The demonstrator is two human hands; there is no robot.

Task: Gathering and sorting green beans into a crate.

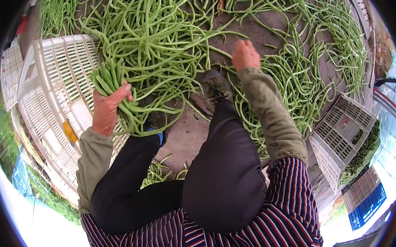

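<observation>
My left hand (110,107) is closed around a thick bunch of long green beans (108,77), whose ends fan out above the fist while the rest hang to the right. In front of me a big tangled heap of long beans (152,37) covers the ground. My right hand (246,55), slightly blurred, is over bare soil between this heap and another spread of beans (294,78) at the right. Its fingers are curled; whether a bean is between them cannot be made out.
White plastic crates (67,46) stand at my left. At the right is another white crate (340,124), near a heap of small green produce (362,157) and a blue crate (368,206). My shoe (216,86) is between the beans.
</observation>
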